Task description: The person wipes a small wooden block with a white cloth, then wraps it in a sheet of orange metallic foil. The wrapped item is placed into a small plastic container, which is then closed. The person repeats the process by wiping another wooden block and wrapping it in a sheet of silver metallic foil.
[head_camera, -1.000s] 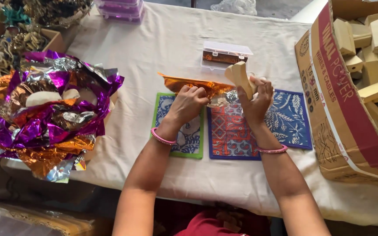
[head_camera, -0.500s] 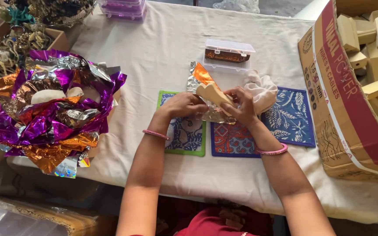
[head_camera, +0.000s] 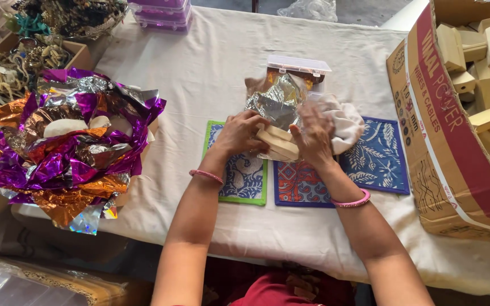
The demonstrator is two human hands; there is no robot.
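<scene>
Both hands have dropped lower since the earlier frame, and the foil now stands up behind the block instead of lying around it. From the head camera, the left hand (head_camera: 244,133) and right hand (head_camera: 315,135) close their fingers on one pale wooden block (head_camera: 279,144), held over three patterned mats (head_camera: 244,173) so the silver foil sheet (head_camera: 276,101) can fold around it. One cardboard box (head_camera: 446,153) of blocks stands to the right.

Foil heap (head_camera: 69,147) left — block (head_camera: 279,143) centre — carton (head_camera: 455,130) right
</scene>
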